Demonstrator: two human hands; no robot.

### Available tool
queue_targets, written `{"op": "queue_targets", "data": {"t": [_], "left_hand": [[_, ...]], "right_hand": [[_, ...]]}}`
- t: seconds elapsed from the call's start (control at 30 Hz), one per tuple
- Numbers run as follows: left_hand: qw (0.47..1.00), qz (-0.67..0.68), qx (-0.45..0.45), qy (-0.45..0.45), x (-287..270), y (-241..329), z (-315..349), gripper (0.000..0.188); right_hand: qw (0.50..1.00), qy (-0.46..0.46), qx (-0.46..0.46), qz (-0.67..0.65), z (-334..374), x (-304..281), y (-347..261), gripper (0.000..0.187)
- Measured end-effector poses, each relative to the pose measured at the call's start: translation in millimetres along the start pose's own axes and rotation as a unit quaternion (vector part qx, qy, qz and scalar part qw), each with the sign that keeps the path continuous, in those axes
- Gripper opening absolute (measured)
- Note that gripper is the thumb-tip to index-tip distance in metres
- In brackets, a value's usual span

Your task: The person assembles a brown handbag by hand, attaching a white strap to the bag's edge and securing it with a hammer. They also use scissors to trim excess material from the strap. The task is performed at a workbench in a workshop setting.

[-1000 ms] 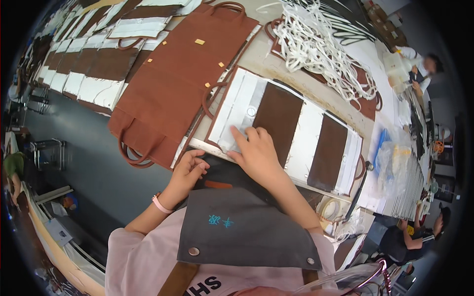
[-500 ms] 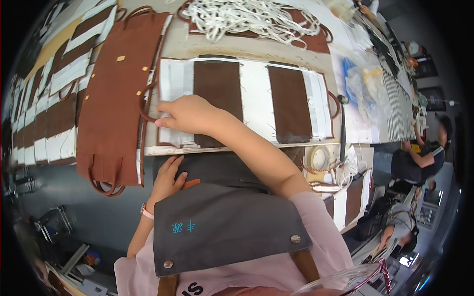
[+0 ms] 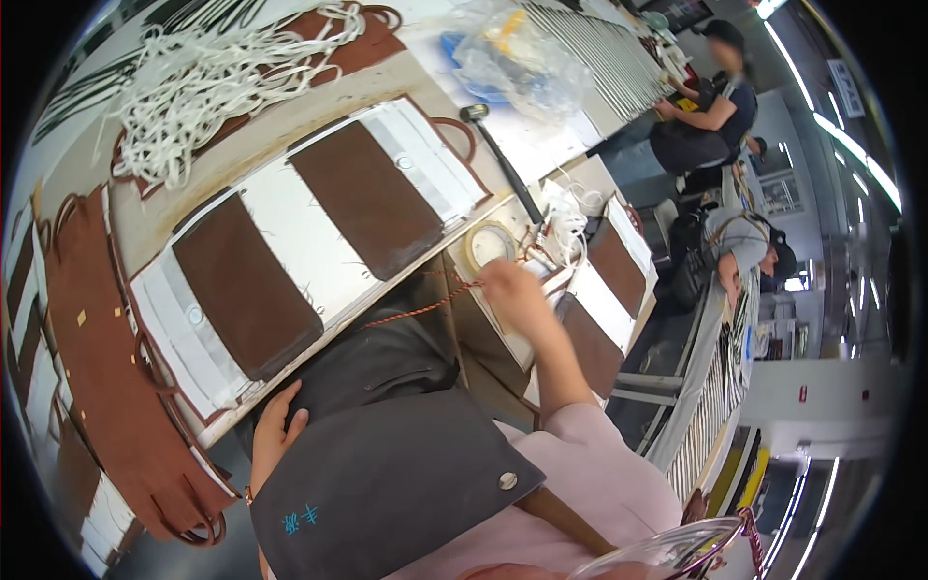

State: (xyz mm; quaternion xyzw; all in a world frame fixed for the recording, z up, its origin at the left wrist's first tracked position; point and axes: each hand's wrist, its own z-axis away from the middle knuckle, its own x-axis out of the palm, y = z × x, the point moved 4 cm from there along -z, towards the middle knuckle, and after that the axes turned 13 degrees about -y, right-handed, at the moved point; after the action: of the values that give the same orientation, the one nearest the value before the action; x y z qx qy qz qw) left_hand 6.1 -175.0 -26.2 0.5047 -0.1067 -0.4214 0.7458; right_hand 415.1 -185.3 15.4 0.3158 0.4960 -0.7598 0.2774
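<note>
A thin, reddish-brown twisted cord [image 3: 411,313] runs from my right hand [image 3: 512,295], its fingers closed on one end, down over my dark apron. The hand is just off the table's front edge, beside a roll of tape [image 3: 490,246]. My left hand [image 3: 277,425] lies against the apron below the table edge, fingers spread and holding nothing. Above it, flat on the table, is a bag panel [image 3: 300,232] with white and dark brown bands and a brown loop handle at each end.
Left of the panel lies a reddish-brown bag piece [image 3: 87,358] with handles. Tangled white cords [image 3: 213,92] are heaped at the back. A hammer [image 3: 503,164] lies right of the panel, near plastic bags [image 3: 527,68] and a white cord bundle [image 3: 568,220]. Co-workers [image 3: 710,116] are farther right.
My right hand has left the panel's left handle and moved to the right, and now grips the twisted cord. The view has turned rightward. My left hand stays by the apron.
</note>
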Motion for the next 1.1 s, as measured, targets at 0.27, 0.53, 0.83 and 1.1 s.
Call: {"op": "queue_targets", "data": {"t": [0.27,0.53,0.83,1.1], "left_hand": [[0.995,0.08,0.052,-0.029,-9.0,18.5,2.1,0.04],[0.964,0.206,0.129,0.106,-34.0,9.6,29.8,0.036],[0.941,-0.046,0.121,0.314,-145.2,51.4,56.7,0.023],[0.934,-0.184,0.155,0.262,-237.9,41.1,-40.2,0.024]], "right_hand": [[0.971,0.154,0.164,0.08,-36.9,-71.9,130.3,0.028],[0.905,0.215,0.285,0.232,-69.9,-72.2,93.3,0.039],[0.985,0.059,0.119,0.106,35.0,-126.3,67.6,0.041],[0.842,-0.093,-0.239,-0.475,-4.6,-83.7,-105.2,0.04]]}}
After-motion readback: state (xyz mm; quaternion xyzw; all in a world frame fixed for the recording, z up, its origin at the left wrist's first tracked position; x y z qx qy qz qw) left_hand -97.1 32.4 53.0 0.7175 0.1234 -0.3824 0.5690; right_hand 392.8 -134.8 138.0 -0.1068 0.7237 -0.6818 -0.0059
